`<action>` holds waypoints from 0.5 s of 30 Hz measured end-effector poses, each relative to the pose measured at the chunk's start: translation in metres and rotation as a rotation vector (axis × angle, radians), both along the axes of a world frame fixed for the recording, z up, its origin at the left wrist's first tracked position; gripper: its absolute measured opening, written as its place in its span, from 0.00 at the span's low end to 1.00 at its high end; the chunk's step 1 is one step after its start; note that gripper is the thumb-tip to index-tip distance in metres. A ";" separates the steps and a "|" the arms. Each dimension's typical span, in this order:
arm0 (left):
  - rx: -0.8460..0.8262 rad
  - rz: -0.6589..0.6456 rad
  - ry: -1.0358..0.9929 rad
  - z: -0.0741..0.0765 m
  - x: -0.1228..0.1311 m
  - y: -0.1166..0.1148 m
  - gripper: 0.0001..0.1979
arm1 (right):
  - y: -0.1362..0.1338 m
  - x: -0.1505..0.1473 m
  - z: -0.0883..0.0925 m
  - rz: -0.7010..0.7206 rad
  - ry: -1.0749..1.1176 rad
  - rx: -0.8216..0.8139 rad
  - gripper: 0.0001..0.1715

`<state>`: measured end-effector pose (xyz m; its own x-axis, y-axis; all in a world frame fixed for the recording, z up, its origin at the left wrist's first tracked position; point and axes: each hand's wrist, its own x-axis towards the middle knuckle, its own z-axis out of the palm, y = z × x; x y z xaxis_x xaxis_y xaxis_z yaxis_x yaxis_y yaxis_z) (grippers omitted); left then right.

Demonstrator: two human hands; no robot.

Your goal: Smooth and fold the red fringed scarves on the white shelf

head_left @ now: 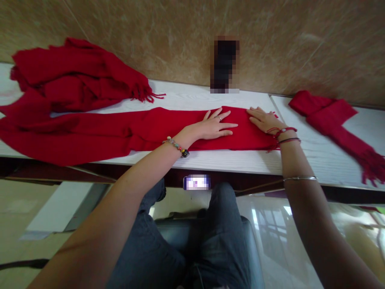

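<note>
A long red scarf point(168, 126) lies stretched along the white table, flat at its right part and loosely creased toward the left. My left hand point(212, 126) rests palm down on it, fingers spread, with a ring on one finger. Near the scarf's fringed right end, my right hand point(264, 120) presses flat with its fingers stretched out. Some of the fringe shows beside the right wrist; the rest is hidden under it. Neither hand grips the cloth.
A bunched red scarf point(81, 76) lies at the back left, its fringe toward the middle. Another folded red scarf point(327, 120) lies at the right, fringe near the front edge. Behind the white table point(186, 94) rises a brown marbled wall point(168, 40). A blurred-out dark object point(224, 64) stands against it.
</note>
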<state>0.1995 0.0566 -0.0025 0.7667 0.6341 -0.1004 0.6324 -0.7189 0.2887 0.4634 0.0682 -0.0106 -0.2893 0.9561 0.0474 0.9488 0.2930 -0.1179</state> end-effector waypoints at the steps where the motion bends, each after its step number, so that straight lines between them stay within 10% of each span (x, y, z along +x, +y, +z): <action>1: -0.003 -0.001 0.000 -0.001 0.000 0.001 0.28 | 0.000 0.004 -0.001 -0.053 -0.004 0.008 0.29; 5: 0.003 0.006 0.005 -0.002 0.001 0.002 0.28 | -0.004 0.018 0.002 -0.244 0.024 0.112 0.31; 9: 0.013 0.015 0.014 -0.004 0.002 0.003 0.28 | -0.006 0.005 0.009 -0.123 0.116 0.245 0.34; 15: 0.006 0.014 -0.006 -0.005 0.003 0.005 0.28 | 0.002 -0.002 0.003 -0.126 0.024 0.059 0.33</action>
<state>0.2021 0.0613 -0.0079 0.7583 0.6455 -0.0913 0.6405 -0.7118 0.2882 0.4613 0.0701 -0.0080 -0.1652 0.9801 0.1097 0.9757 0.1787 -0.1270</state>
